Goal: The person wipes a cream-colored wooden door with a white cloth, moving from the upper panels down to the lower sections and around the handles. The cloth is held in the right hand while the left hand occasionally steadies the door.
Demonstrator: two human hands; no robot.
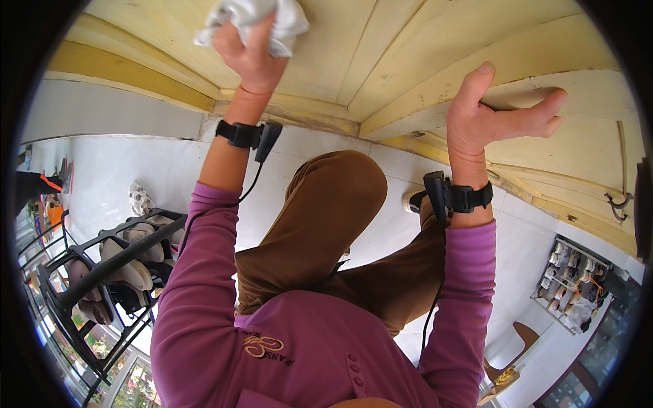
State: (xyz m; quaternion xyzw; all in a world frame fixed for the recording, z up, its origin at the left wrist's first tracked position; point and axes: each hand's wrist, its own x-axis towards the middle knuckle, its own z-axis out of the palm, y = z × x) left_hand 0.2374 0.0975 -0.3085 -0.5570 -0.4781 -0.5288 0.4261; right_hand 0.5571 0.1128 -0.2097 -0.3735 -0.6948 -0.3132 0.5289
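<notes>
A white cloth (pixel 255 20) is bunched in my left hand (pixel 255 53), which presses it to the pale yellow wooden door (pixel 326 46) at the top of the view. My right hand (pixel 490 112) is at the upper right, beside the yellow frame and ledge (pixel 510 56); its thumb and fingers are spread and nothing is held in it. Whether its fingers touch the wood, I cannot tell. Both wrists wear black straps with small black devices and cables.
A black shoe rack (pixel 112 265) with shoes stands at the lower left, near a spotted cloth item (pixel 139 199). Another shoe rack (pixel 566 285) is at the right. A brown chair (pixel 518 347) is lower right. Another person's dark-clad leg (pixel 38 186) shows at far left.
</notes>
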